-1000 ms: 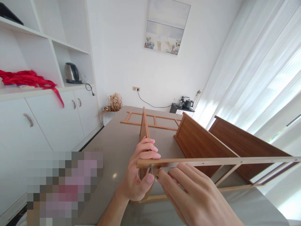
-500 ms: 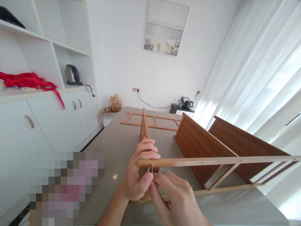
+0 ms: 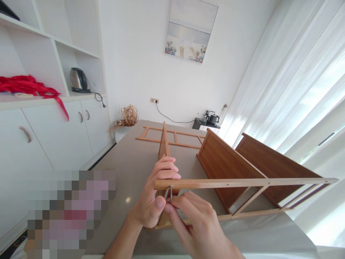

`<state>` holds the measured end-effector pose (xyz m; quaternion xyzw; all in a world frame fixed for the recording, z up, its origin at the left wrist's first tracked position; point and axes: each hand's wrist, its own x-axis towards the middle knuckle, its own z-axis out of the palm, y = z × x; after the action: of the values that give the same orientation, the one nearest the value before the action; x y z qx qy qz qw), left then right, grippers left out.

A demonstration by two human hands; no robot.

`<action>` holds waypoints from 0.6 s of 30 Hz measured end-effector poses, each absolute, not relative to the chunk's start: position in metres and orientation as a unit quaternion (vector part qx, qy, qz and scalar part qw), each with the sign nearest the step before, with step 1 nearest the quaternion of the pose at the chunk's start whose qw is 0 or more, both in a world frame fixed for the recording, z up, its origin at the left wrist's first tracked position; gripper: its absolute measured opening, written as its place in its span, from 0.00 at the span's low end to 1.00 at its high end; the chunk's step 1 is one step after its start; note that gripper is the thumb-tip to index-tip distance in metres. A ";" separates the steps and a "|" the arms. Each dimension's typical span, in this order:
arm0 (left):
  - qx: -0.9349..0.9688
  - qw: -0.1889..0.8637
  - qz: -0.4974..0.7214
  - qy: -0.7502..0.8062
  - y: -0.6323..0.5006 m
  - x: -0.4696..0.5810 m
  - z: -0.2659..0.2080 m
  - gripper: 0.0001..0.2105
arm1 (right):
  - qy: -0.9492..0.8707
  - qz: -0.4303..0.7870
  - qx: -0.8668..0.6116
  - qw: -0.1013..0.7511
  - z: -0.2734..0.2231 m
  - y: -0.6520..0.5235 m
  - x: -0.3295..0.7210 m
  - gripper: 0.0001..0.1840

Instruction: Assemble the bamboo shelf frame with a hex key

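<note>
My left hand point(image 3: 151, 201) wraps around the near left end of a wooden side frame point(image 3: 212, 183), where a narrow shelf board point(image 3: 164, 140) meets it. Its fingers lie over the top and its thumb is below, close to the bolt spot. Between the thumb and fingers of my right hand point(image 3: 199, 221) is a small bent metal hex key point(image 3: 171, 194). The key's upper end meets the front face of the frame near its left end. Two wider brown shelf boards, a middle one point(image 3: 226, 162) and a far right one point(image 3: 272, 167), stand on edge against the same frame.
A second ladder-like wooden frame point(image 3: 185, 145) lies flat at the back of the grey table point(image 3: 121, 162). Several small metal pieces point(image 3: 110, 167) sit near the table's left edge. A pixelated area point(image 3: 72, 216) covers the lower left. White cabinets point(image 3: 54, 136) stand at left, curtains at right.
The hex key has turned, and its bend now shows more plainly. My right fingers have shifted with it, while my left hand keeps its grip. The whole view has moved slightly.
</note>
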<state>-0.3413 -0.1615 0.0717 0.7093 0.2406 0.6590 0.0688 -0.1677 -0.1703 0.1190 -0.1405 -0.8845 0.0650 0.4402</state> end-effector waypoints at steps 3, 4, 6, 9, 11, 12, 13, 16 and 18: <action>0.709 0.064 0.659 0.243 -0.162 -0.340 0.073 0.25 | -0.896 0.086 -0.135 0.413 0.123 -0.169 -0.165 0.12; 0.709 0.062 0.659 0.242 -0.162 -0.340 0.074 0.25 | -0.900 0.083 -0.131 0.407 0.123 -0.169 -0.165 0.12; 0.711 0.059 0.658 0.241 -0.162 -0.340 0.074 0.25 | -0.908 0.057 -0.116 0.399 0.123 -0.168 -0.164 0.14; 0.712 0.063 0.657 0.240 -0.162 -0.341 0.073 0.26 | -0.915 0.000 -0.096 0.393 0.125 -0.167 -0.161 0.15; 0.711 0.070 0.657 0.241 -0.163 -0.341 0.072 0.28 | -0.917 -0.017 -0.098 0.387 0.129 -0.165 -0.158 0.14; 0.710 0.071 0.658 0.243 -0.163 -0.341 0.072 0.28 | -0.917 -0.022 -0.102 0.385 0.131 -0.164 -0.156 0.15; 0.709 0.069 0.658 0.245 -0.164 -0.341 0.073 0.28 | -0.917 -0.025 -0.105 0.383 0.132 -0.163 -0.154 0.15; 0.708 0.060 0.658 0.248 -0.165 -0.339 0.078 0.26 | -0.918 -0.033 -0.110 0.379 0.135 -0.161 -0.152 0.16; 0.709 0.057 0.658 0.249 -0.165 -0.338 0.081 0.26 | -0.921 -0.031 -0.111 0.371 0.134 -0.161 -0.152 0.16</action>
<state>-0.3382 -0.1652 0.0810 0.7088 0.2492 0.6575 0.0572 -0.1517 -0.1608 0.1342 -0.1111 -0.9214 -0.0307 0.3712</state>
